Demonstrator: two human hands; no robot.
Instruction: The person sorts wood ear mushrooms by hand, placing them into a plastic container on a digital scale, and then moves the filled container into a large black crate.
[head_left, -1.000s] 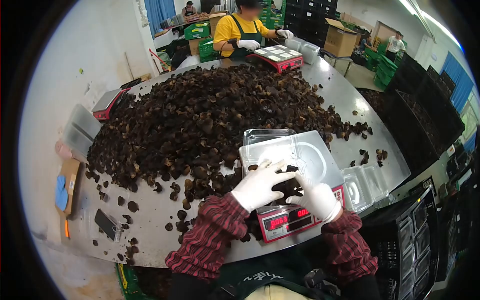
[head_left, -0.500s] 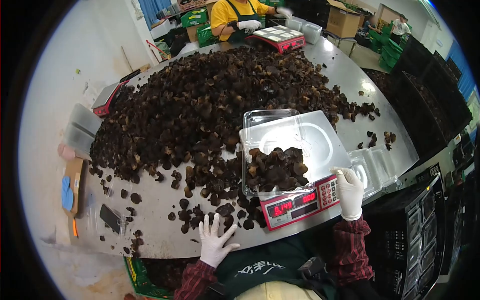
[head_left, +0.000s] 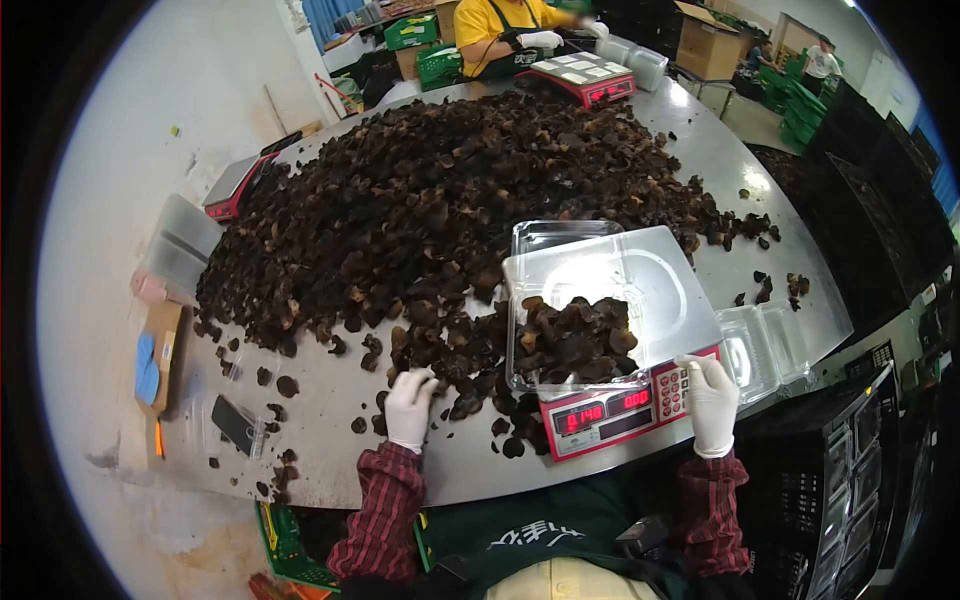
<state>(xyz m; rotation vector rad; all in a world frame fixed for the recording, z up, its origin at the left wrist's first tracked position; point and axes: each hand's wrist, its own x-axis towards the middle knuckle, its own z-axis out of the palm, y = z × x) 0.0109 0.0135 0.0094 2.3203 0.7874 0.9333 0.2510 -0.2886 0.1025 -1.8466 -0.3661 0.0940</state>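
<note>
Mushrooms (head_left: pixel 575 345), one heap in the clear tray (head_left: pixel 580 388) on the near scale (head_left: pixel 670 300), display lit; the big pile (head_left: pixel 400 200) beyond lies untrayed. Three scales in all, one loaded tray, mushrooms past counting! Left hand (head_left: pixel 408 408) curls at loose pieces, right hand (head_left: pixel 712 405) bunches its fingers by the keypad (head_left: pixel 670 393); whether either pinches anything, can't tell.

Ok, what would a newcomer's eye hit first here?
A great heap of dark brown, curled pieces dominates the shiny metal table. Nearer, toward the right, glowing red digits mark a red-bodied scale bearing a clear plastic tray of similar pieces. The white-gloved left hand is by the heap's near side, the white-gloved right hand at the scale's keypad.
</note>
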